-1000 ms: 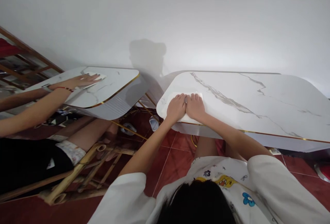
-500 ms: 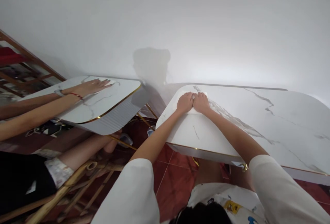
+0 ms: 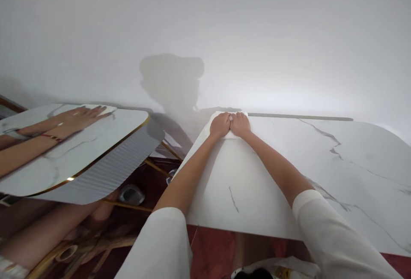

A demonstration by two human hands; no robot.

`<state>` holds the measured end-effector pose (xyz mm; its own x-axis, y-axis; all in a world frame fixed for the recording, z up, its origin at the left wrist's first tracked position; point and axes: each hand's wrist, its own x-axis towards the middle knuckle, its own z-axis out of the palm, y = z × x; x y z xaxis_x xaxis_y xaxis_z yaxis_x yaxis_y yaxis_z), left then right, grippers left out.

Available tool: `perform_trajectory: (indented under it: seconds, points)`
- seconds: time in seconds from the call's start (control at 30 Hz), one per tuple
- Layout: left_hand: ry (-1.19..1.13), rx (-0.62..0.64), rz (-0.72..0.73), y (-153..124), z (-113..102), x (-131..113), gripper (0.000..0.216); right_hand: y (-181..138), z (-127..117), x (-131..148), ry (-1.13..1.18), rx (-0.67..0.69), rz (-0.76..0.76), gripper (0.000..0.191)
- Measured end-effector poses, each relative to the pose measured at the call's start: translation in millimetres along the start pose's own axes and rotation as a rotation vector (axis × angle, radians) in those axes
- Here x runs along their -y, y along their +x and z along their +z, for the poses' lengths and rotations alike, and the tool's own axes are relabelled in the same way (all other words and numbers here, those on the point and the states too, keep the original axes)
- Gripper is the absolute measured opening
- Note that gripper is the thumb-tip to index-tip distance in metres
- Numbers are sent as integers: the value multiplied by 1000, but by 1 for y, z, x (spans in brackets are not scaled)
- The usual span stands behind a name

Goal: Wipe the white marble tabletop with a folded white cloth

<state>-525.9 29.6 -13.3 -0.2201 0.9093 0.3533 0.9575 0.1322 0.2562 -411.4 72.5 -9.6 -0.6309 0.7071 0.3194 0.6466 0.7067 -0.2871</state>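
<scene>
Both my arms reach out over a white marble-patterned table (image 3: 263, 193), towards its far left corner by the wall. My left hand (image 3: 220, 124) and my right hand (image 3: 240, 124) lie side by side, thumbs touching, fingers curled down. Under them is a white cloth (image 3: 230, 136), pressed flat against the tabletop, its edges showing around the hands. The palms and most of the fingertips are hidden from this view.
At the left stands a second marble-patterned table (image 3: 128, 131) with a gold edge. A co-worker's hand (image 3: 81, 120) rests on a white sheet there. A pale wall (image 3: 272, 47) rises behind both tables. Below lie the red tiled floor (image 3: 212, 249) and a wooden chair (image 3: 96, 249).
My hands and the cloth have slid away from me to the table's far edge. The camera view has also shifted; the other table appears nearer and further left.
</scene>
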Motion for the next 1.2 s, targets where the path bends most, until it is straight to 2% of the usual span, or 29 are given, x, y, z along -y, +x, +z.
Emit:
perform_trajectory:
  seconds: [0.13, 0.3, 0.43, 0.57, 0.87, 1.03, 1.2]
  points:
    - [-16, 14, 49, 21, 9, 1, 36, 11, 0, -9, -30, -8, 56, 37]
    - [-31, 45, 110, 38, 21, -12, 37, 10, -7, -28, -60, 6, 110, 39]
    - [-24, 48, 115, 42, 26, -23, 35, 8, -12, -39, -98, 9, 117, 37]
    - [-23, 42, 134, 39, 23, -30, 36, 4, -13, -40, -115, -11, 112, 37]
    - [-54, 23, 258, 4, 16, -32, 42, -36, -18, -21, -136, -67, 121, 39]
    - [-68, 32, 315, -32, 7, -27, 45, -71, -18, 4, -146, -101, 134, 41]
    - [-44, 30, 286, -75, -5, -25, 47, -110, -21, 30, -164, -110, 134, 43]
